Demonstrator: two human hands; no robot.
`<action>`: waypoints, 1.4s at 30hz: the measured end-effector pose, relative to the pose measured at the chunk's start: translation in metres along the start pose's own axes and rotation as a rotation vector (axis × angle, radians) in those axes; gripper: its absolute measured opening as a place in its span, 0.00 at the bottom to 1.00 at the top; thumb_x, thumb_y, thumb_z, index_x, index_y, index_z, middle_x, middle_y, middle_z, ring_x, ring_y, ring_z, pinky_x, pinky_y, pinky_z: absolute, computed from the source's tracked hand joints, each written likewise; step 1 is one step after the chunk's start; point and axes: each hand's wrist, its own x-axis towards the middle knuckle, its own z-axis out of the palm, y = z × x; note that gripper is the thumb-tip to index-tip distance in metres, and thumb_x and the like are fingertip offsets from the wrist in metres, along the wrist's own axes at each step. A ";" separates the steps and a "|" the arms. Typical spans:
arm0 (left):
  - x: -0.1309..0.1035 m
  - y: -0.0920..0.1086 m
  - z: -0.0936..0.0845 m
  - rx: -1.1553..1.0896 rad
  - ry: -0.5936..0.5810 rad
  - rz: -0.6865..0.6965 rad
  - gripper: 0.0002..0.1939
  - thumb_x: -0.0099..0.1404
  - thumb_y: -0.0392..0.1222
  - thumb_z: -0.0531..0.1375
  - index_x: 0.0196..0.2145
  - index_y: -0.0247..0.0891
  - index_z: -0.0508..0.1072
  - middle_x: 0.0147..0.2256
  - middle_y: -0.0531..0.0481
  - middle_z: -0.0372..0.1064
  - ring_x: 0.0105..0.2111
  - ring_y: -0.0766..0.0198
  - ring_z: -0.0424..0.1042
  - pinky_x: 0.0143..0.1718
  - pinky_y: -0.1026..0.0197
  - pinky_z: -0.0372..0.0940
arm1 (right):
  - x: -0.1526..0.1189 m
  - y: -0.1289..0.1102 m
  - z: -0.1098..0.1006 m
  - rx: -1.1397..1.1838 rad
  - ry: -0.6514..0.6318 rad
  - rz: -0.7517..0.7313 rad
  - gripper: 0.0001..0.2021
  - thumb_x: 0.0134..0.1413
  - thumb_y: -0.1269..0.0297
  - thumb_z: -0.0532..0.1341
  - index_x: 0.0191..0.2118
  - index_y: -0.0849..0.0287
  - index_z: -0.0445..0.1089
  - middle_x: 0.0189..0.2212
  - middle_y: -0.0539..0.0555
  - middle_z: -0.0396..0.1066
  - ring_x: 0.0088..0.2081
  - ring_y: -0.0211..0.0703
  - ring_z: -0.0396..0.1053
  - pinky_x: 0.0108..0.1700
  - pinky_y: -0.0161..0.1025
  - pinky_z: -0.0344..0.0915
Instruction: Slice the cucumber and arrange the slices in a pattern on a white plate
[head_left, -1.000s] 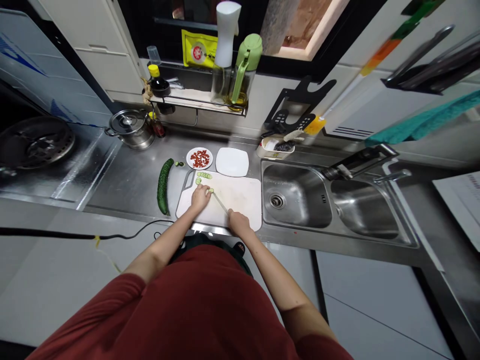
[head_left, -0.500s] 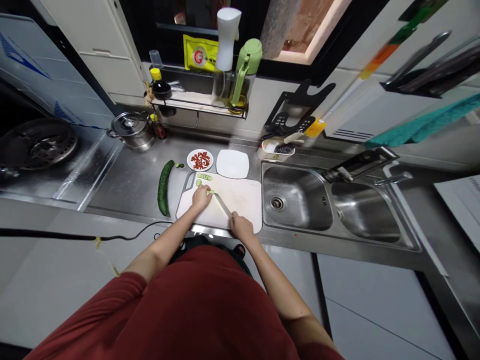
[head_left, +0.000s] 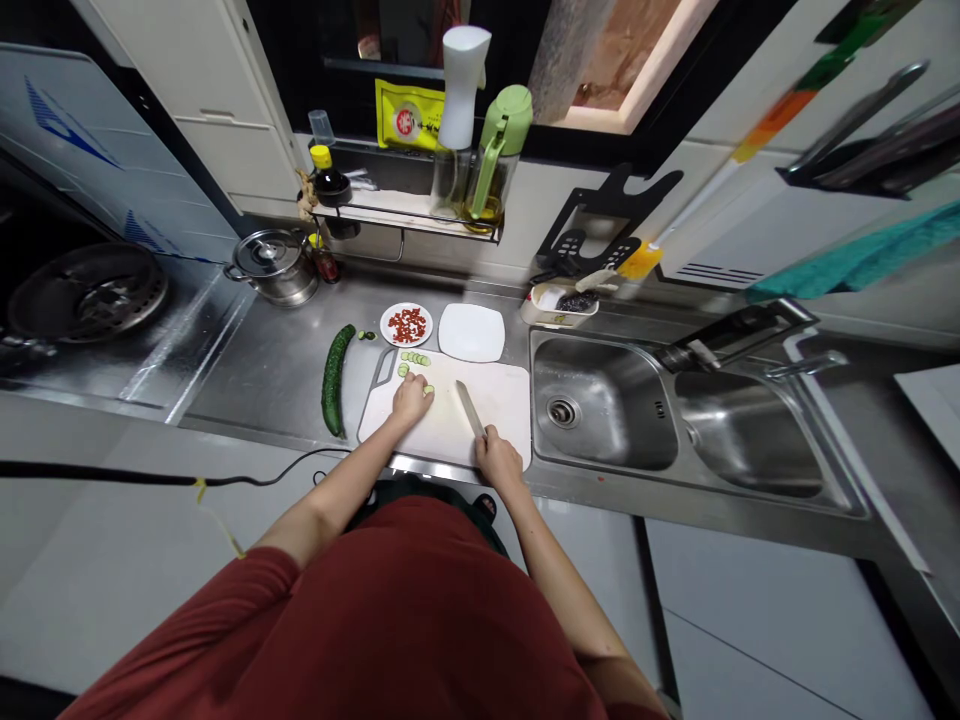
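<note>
Gripping knife (head_left: pixel 470 408) in right hand (head_left: pixel 499 459), pinching cucumber piece (head_left: pixel 429 389) in left hand (head_left: pixel 409 402) over cutting board (head_left: pixel 442 432); risking a nick if slicing too close.

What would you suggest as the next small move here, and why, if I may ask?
I would probably have the left hand slide the pale green piece beside it toward the cucumber slices at the far left of the board. The right hand holds the knife with its blade apart from that piece, so the piece seems safe to shift.
</note>
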 end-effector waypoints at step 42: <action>0.015 -0.041 -0.004 -0.352 0.177 -0.180 0.06 0.57 0.40 0.61 0.33 0.37 0.74 0.30 0.50 0.74 0.30 0.65 0.70 0.35 0.65 0.61 | 0.009 0.005 0.010 0.019 0.024 -0.005 0.16 0.67 0.58 0.44 0.50 0.58 0.62 0.39 0.60 0.74 0.42 0.49 0.72 0.39 0.39 0.59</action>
